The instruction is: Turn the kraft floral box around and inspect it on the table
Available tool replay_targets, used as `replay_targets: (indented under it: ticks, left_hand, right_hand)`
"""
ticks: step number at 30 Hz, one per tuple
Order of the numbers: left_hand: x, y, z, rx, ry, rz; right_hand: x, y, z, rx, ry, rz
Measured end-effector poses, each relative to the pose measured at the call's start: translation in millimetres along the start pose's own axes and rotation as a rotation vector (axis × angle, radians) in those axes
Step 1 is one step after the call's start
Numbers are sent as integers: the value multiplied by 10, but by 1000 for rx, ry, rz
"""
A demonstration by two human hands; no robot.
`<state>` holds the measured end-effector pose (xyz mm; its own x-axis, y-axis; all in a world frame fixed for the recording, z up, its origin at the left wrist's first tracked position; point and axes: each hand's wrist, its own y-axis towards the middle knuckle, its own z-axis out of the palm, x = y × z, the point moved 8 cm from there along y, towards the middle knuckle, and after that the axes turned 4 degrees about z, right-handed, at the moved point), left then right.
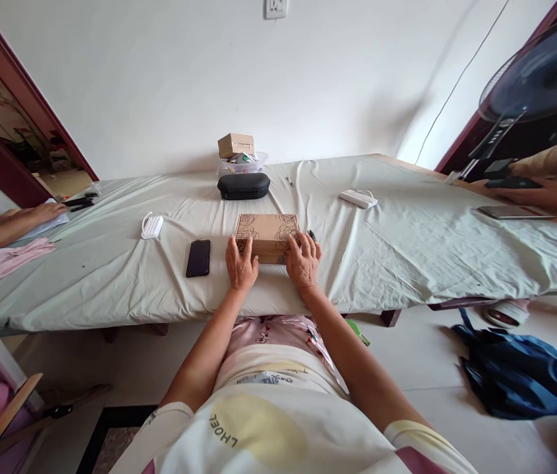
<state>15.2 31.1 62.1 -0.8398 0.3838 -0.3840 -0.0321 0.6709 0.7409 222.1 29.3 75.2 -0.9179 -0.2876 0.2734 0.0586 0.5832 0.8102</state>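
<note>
A brown cardboard box (pixel 267 227) printed with dark flower outlines lies flat on the cloth in front of me, its lid closed. My left hand (pixel 241 262) grips its near left corner, the thumb along the front side. On the near right corner, my right hand (pixel 303 260) holds it the same way, fingers bent over the edge. A small dark object (pixel 313 235) shows just beyond my right fingers; its kind is hard to make out. Left of my left hand lies a black smartphone (pixel 198 258), screen up.
Behind the box are a black zip case (pixel 243 186) and a plastic basket (pixel 242 166) with a small carton (pixel 236 145) on it. White power banks (pixel 152 227) lie left and right. Other people's hands (pixel 50 211) are at both table ends. A fan (pixel 545 72) stands right.
</note>
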Motion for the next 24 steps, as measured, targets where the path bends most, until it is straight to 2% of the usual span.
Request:
replay_targets:
  ticks: [5, 12, 15, 20, 24]
  left_hand:
    - [-102, -8, 17, 38, -31, 43]
    - [-47, -18, 32, 27, -167, 19]
    - [-39, -13, 23, 29, -185, 0]
    - [-70, -11, 0, 31, -153, -17]
    - [-21, -15, -12, 9, -106, -58]
  right_hand:
    - [174, -43, 89, 120, -20, -80]
    - [125, -25, 105, 130, 245, -71]
    - [80, -16, 92, 95, 279, -64]
    - [-138, -7, 22, -61, 403, 45]
    - [-150, -28, 29, -43, 536, 30]
